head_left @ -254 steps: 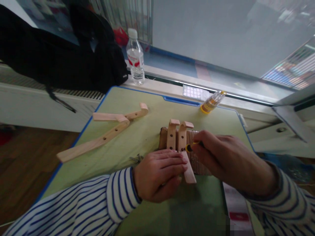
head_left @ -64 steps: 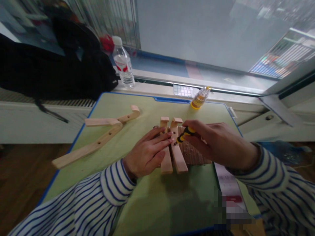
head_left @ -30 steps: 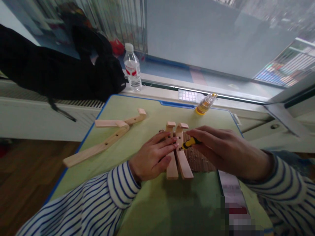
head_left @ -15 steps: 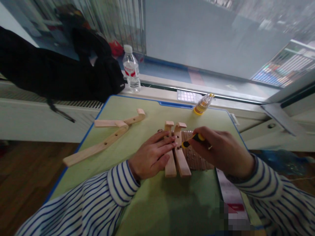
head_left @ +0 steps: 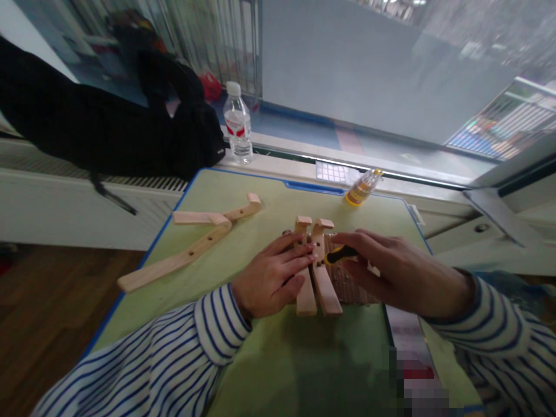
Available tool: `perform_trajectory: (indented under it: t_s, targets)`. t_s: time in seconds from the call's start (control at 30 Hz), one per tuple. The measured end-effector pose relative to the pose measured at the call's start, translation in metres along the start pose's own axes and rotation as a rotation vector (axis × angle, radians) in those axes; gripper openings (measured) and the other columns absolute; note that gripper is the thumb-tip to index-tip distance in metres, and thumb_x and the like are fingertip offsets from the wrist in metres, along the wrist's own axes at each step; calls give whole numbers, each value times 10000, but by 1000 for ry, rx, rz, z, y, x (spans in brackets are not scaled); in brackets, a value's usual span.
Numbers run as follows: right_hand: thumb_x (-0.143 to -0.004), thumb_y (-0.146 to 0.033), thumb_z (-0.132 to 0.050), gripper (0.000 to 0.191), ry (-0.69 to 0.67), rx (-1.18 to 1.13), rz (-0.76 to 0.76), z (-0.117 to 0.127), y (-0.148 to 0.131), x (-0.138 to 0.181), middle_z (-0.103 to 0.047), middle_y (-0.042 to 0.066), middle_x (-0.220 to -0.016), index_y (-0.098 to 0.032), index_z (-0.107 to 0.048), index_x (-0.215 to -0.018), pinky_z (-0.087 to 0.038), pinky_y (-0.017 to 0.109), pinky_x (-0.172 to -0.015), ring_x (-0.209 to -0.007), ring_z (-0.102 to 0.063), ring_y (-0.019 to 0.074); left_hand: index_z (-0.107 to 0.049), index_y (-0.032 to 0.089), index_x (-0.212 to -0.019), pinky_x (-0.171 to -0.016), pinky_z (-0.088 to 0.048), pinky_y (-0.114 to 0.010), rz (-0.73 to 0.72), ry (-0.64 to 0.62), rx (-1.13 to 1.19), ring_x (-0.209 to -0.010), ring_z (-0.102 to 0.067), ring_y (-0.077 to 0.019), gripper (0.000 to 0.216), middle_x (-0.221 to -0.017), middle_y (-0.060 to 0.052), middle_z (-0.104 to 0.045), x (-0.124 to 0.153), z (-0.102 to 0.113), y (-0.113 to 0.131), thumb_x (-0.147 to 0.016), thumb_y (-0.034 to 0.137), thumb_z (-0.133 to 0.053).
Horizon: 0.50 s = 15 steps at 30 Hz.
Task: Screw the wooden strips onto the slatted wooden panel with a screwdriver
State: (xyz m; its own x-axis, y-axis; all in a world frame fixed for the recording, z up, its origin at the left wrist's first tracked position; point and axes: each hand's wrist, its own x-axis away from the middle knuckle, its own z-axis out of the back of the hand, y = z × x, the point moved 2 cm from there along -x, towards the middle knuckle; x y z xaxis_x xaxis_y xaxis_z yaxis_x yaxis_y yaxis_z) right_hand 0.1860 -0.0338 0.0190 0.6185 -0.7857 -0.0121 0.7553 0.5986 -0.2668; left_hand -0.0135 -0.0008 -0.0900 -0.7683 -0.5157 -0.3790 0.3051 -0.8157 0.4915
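Observation:
My left hand (head_left: 271,275) lies with its fingers stretched flat across a curved wooden piece (head_left: 306,298), its fingertips reaching the edge of a second one (head_left: 329,289) beside it. Both pieces have hooked far ends and dark holes, and rest across a brown ridged block (head_left: 358,292). A black and yellow screwdriver (head_left: 341,255) is held in the fingers of my right hand (head_left: 395,269). Its yellow end is at the lower holes of the right-hand wooden piece; whether its tip sits in a screw is too small to tell.
Two more hooked wooden pieces (head_left: 202,244) lie overlapping at the left of the green table (head_left: 260,353). A clear container with a yellow base (head_left: 362,188) stands at the far edge. On the sill are a water bottle (head_left: 238,127) and a black bag (head_left: 130,133).
My right hand has turned around the screwdriver, its fingers now reaching further forward and its wrist lower and to the right. My left hand stays on the wooden pieces. The view has shifted slightly.

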Motion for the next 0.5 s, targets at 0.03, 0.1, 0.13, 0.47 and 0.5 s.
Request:
perform_trajectory:
  t_s: [0.03, 0.1, 0.13, 0.47, 0.5]
  targets:
    - [-901, -301, -449, 358, -25, -6, 7, 2, 0, 0, -632, 76, -990, -180, -426, -1237, -405, 270, -614, -753, -588, 152, -515, 146, -1269, -1129, -206, -491, -1, 5, 4, -1350, -257, -240, 430, -1342, -79, -489, 0, 0, 0, -919, 320, -336]
    - [-899, -305, -452, 352, -59, -7, 11, 5, -1, 0, -635, 65, -965, -182, -428, -1228, -400, 266, -605, -748, -587, 150, -516, 148, -1268, -1126, -211, -491, 1, 6, 6, -1346, -265, -243, 429, -1341, -79, -490, -1, 0, -1, -916, 319, -342]
    - [-901, -308, -448, 340, -68, -4, 9, 6, -1, -1, -637, 59, -948, -184, -432, -1217, -397, 265, -598, -738, -586, 149, -515, 145, -1269, -1127, -210, -490, 2, 4, 3, -1346, -263, -244, 430, -1344, -80, -487, -1, 0, -1, -915, 316, -342]
    - [-916, -346, -425, 242, -16, 69, -67, 0, 2, 1, -641, 21, -754, -179, -450, -1089, -314, 250, -493, -572, -567, 124, -515, 143, -1270, -1122, -213, -497, -6, 11, -10, -1344, -262, -249, 438, -1350, -80, -481, 0, 0, -1, -908, 319, -342]
    - [-921, -358, -413, 231, -17, 83, -72, 0, 1, 2, -628, 8, -704, -179, -451, -1062, -293, 251, -479, -541, -552, 120, -515, 141, -1270, -1123, -211, -495, -7, 10, -11, -1345, -260, -249, 439, -1352, -81, -478, -1, 0, -1, -908, 320, -341]
